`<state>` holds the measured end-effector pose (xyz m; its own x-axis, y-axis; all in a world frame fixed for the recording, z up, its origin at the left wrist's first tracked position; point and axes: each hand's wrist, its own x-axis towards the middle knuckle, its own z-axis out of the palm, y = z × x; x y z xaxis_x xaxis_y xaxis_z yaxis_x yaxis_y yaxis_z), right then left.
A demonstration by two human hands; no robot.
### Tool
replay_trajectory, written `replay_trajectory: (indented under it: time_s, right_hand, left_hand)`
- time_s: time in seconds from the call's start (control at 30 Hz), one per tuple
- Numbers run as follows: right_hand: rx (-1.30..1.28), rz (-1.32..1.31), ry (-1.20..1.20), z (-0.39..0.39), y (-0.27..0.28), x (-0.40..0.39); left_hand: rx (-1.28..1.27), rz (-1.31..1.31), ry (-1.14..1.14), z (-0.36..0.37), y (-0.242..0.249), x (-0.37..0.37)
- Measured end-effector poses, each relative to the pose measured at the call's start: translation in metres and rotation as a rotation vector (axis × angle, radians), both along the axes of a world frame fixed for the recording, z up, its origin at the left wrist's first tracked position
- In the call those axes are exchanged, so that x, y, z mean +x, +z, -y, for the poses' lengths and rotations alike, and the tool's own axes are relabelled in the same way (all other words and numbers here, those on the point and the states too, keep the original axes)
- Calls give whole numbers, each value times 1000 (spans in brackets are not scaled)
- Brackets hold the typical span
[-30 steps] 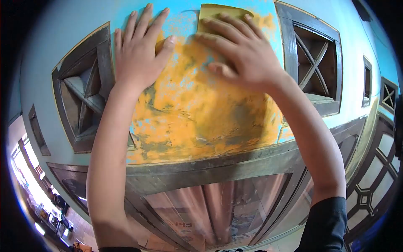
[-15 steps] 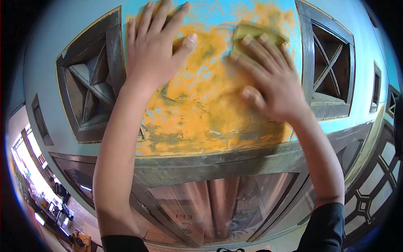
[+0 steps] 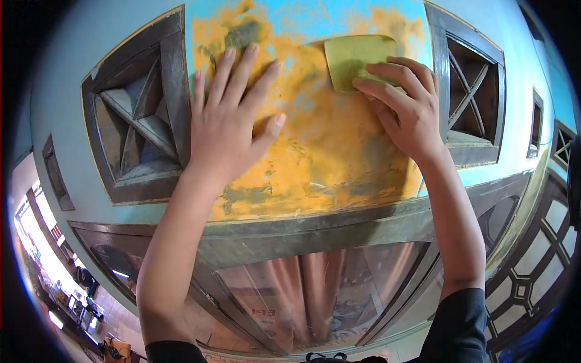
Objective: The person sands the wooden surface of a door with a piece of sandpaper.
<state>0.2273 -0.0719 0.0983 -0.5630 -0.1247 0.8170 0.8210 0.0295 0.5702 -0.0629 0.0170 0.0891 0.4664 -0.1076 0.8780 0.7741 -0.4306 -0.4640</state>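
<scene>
My left hand [image 3: 233, 118] lies against the wall with its fingers spread and nothing in it. It rests on a worn panel [image 3: 302, 163] of blotchy orange, with grey marks and light-blue paint showing along the top. My right hand [image 3: 408, 103] pinches the lower right part of a yellow-green sheet of sandpaper [image 3: 357, 51] between thumb and fingers. The sheet sits close to the wall at the panel's upper right. A dark smudge marks its surface near the fingertips.
Dark wooden vents with crossed slats flank the panel, one on the left [image 3: 142, 115] and one on the right [image 3: 475, 97]. Below runs a wooden ledge [image 3: 302, 227] above a glass pane [image 3: 321, 290] with curtains behind. A person [image 3: 85, 278] is far off at lower left.
My left hand has slid down the panel. My right hand has gone from lying flat over the sandpaper to pinching its edge, so more of the sheet shows.
</scene>
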Motion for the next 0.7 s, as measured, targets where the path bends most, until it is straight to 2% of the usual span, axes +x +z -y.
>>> replay_trajectory:
  time_s: [0.13,0.17,0.37,0.47,0.5,0.6,0.63,0.7]
  right_hand:
    - [-60,-47,127,-3,2,6]
    - [-120,-33,96,-1,2,7]
    - [-232,-1,64,2,-4,3]
    - [-274,-61,164,1,-17,12]
    - [-277,-59,189,6,-17,11]
    - [-265,-93,239,8,-28,17]
    - [-258,-129,268,11,-33,17]
    - [-256,-190,279,13,-36,21]
  left_hand:
    - [-74,6,-100,10,-14,8]
    - [-77,-20,-109,16,-15,10]
    - [-6,-341,-651,42,-13,77]
    - [-6,-244,-502,44,6,105]
    - [-27,-210,-360,40,12,105]
    - [94,-320,-160,20,28,89]
    - [64,-324,-176,19,34,84]
    - [138,-203,-59,13,58,66]
